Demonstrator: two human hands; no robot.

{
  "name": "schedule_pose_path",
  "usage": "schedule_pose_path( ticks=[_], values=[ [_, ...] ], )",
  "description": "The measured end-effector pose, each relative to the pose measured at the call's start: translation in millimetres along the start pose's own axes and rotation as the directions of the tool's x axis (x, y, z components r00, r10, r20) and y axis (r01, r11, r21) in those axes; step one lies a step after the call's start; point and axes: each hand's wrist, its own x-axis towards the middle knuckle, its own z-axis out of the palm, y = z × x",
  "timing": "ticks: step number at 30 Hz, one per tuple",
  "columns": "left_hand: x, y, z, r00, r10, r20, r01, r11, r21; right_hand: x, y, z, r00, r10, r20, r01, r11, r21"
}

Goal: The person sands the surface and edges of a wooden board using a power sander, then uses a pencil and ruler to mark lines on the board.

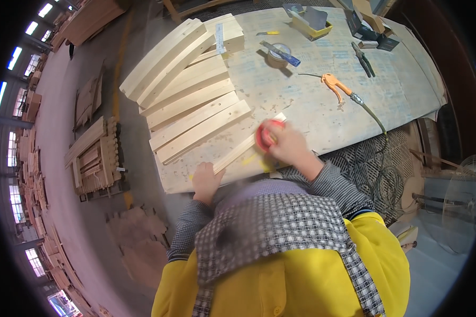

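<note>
My left hand (207, 180) grips the near left end of a pale wooden strip (238, 153), which lies slantwise along the front edge of the covered worktable (321, 123). In my right hand (290, 144) is a red round hand tool (265, 135), pressed on or held just over the strip's far part. Motion blur hides its exact kind and underside. Just beyond the strip lies a row of pale wooden slats (206, 132), side by side. More curved wooden pieces (170, 59) are stacked behind them, with a metal ruler (219, 38) on top.
An orange air blow gun (335, 85) with its hose lies right of centre. Near it are pliers (363, 59), a tape roll (277, 61) under a blue-handled tool (289, 57), a yellow utility knife (267, 33), a yellow box (311, 29) and dark cartons (367, 31). A wood-loaded pallet (97, 158) stands left.
</note>
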Motion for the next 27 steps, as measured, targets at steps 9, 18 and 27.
schedule_pose_path(
  ticks=[9, 18, 27],
  values=[
    [-1, -11, 6, 0.999, 0.039, 0.033, -0.038, 0.999, -0.011, -2, 10, -1, 1.000, 0.007, 0.015, -0.006, 0.995, -0.104],
    [3, -12, 1, 0.995, 0.015, 0.098, -0.011, 0.999, -0.036, 6, 13, -22, 0.995, 0.081, 0.063, -0.065, 0.970, -0.233],
    [5, -14, 2, 0.992, 0.031, 0.122, -0.033, 0.999, 0.013, 23, 29, -25, 0.996, 0.072, -0.049, -0.081, 0.973, -0.216]
  ],
)
